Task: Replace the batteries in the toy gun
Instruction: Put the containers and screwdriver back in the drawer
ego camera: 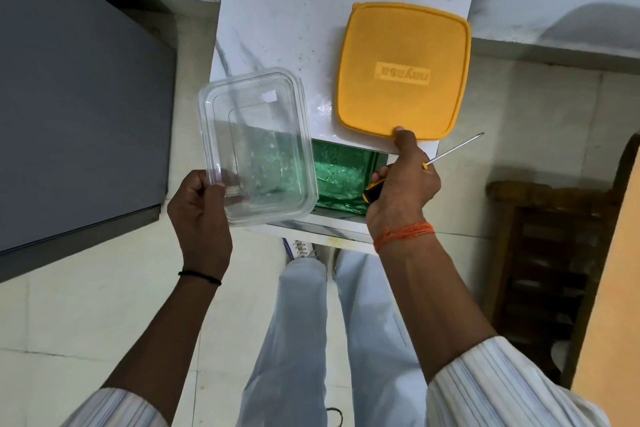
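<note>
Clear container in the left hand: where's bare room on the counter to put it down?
Bare counter lies behind the clear container and left of the yellow lid. The near edge is crowded: green-lined opening, right hand with the screwdriver.

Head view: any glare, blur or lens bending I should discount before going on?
Head view: wide-angle bending curves the frame edges and the grey cabinet; glare patch on the white marble top; the clear container washes out what lies behind it; the yellow lid is slightly soft at its edges.
</note>
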